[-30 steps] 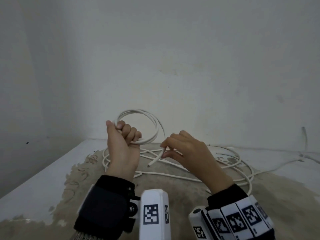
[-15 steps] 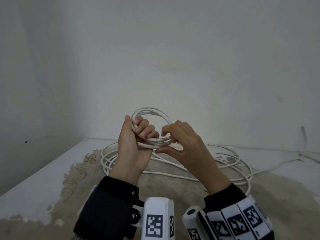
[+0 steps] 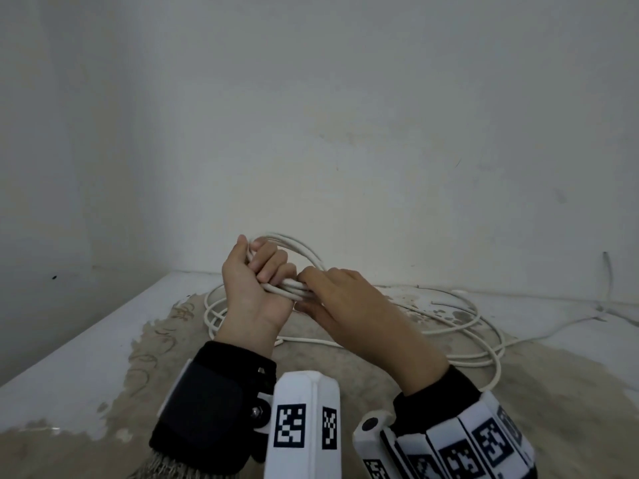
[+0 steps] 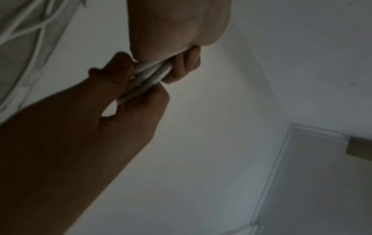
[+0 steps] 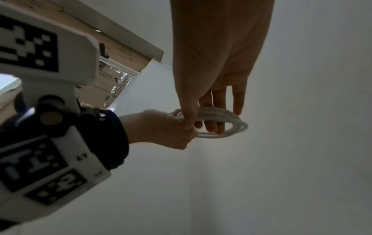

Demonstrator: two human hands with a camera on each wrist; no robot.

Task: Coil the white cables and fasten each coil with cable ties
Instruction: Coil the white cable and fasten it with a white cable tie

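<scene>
The left hand (image 3: 256, 292) is closed in a fist around a small coil (image 3: 294, 250) of white cable, fingers curled over the bundled turns just left of centre in the head view. The right hand (image 3: 349, 299) meets it from the right, fingertips and thumb pinching the same bundle where the strands run side by side; the left wrist view shows the strands squeezed between both sets of fingers (image 4: 181, 66). The coil is held up in the air, its loop rising behind the knuckles.

Below, more loose cable (image 3: 449, 326) lies in wide loops on the stained tabletop (image 3: 69, 340), spreading toward the right edge of the frame.

The step in hand looks like gathering the last turn into the coil and flattening it. To do that well, the left hand should keep its squeeze so no turn springs free, while the right smooths the strands parallel and tucks the free end against the bundle. The turns should sit snug and even before any tie goes on.

No cable tie can be made out in any view. The cable's free end is hidden inside the hands. Whether the coil is joined to the loops on the table cannot be told. A thin strand (image 3: 608, 274) at the far right wall is too faint to identify.
</scene>
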